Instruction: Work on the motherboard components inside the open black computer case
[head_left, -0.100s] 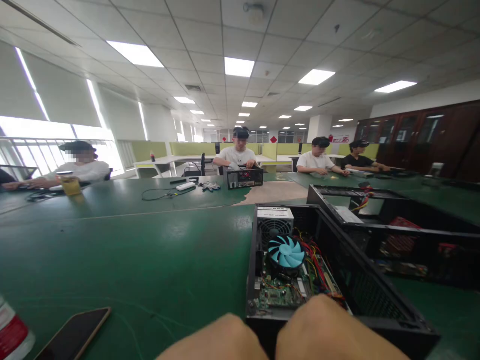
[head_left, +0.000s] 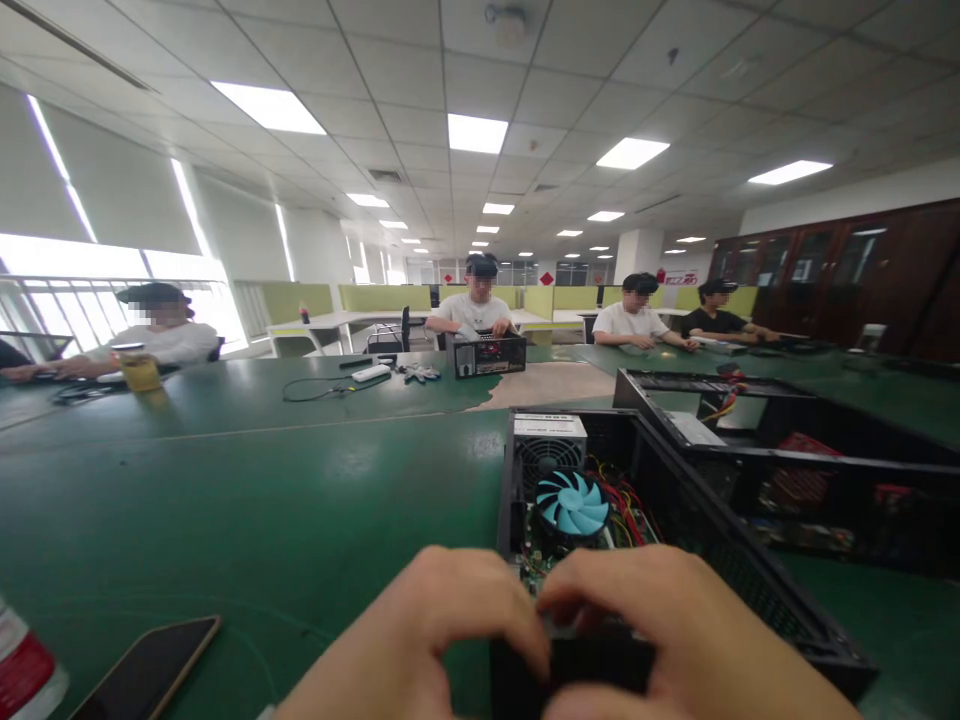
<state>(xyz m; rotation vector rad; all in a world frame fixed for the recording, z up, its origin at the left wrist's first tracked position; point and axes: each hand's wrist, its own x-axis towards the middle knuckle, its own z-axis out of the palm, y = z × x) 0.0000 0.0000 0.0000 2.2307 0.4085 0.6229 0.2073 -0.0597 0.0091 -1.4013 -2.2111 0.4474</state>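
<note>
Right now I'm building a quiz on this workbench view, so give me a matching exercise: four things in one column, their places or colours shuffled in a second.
Things:
1. fan
2. phone
3. left hand
4. yellow cup

Places or colours:
A. far left of the table, by a seated person
B. blue blades, inside the open computer case
C. face down, near left on the green table
D. at the case's near edge

Pairs: 1-B, 2-C, 3-D, 4-A

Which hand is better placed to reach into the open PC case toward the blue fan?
Right, probably. The right hand lies over the case, below the fan; the left hand sits at its left edge.
</note>
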